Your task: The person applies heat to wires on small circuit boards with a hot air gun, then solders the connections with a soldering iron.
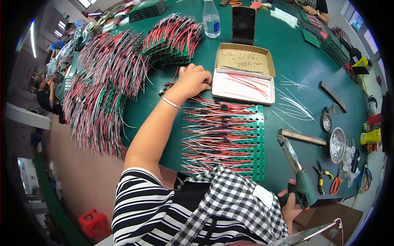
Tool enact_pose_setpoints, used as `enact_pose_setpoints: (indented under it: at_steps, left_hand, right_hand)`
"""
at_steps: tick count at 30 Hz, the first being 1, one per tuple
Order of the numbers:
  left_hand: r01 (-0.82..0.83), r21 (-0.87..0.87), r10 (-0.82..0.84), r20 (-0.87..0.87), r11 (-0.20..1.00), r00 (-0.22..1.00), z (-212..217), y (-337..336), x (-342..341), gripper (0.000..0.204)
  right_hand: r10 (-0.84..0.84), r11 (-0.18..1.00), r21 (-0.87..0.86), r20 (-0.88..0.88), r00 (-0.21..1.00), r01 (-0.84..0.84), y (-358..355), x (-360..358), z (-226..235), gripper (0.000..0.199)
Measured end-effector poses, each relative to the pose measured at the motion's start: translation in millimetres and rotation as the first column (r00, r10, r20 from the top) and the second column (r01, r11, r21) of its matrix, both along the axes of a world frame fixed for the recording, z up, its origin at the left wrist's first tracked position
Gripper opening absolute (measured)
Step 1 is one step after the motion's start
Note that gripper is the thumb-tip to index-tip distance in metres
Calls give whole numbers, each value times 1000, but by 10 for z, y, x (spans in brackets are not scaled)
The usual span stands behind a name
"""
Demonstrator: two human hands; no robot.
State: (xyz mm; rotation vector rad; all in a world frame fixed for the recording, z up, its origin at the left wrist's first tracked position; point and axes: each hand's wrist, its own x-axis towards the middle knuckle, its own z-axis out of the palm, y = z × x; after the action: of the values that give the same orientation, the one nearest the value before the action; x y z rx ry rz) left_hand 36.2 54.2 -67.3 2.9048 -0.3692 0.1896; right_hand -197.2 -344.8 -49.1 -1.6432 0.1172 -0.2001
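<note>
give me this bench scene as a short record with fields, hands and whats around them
left hand: reaching forward, resting on wired green boards beside the shallow box
right hand: gripping a green-handled soldering iron at the table edge
boards: rows of green circuit boards with red, black and white leads
box: open, holds loose red wires
table: green top
pliers: lying right of the iron

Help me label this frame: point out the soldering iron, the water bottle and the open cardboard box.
Soldering iron (303, 186): head view, on its green handle, in the right hand (290, 205).
Water bottle (211, 20): head view, on its clear body.
Open cardboard box (244, 60): head view, on its brown lid flap.
</note>
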Motion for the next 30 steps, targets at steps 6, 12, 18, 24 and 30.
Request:
enact_pose_setpoints:
  at_steps: [6,12,18,24,30]
  left_hand:
    - [29,-212,6,163,977,987,-8,174,179,9]
    - [-28,-558,180,220,830,959,461,108,-112,16]
    - [186,-200,-232,-237,962,943,52,152,-224,11]
    - [288,-41,-285,58,957,957,44,144,-199,7]
    - [208,26,-191,520,978,832,594,-379,-373,11]
  right_hand:
    - [-48,999,2,2,999,48,39,11,-16,45]
    - [-56,998,28,22,998,56,-3,5,-60,46]
    - [-26,996,80,6,1000,25,-1,-11,-80,45]
    - [-26,999,45,32,999,25,-64,-78,-102,45]
    - [-17,998,54,-116,993,24,-102,-90,-55,42]
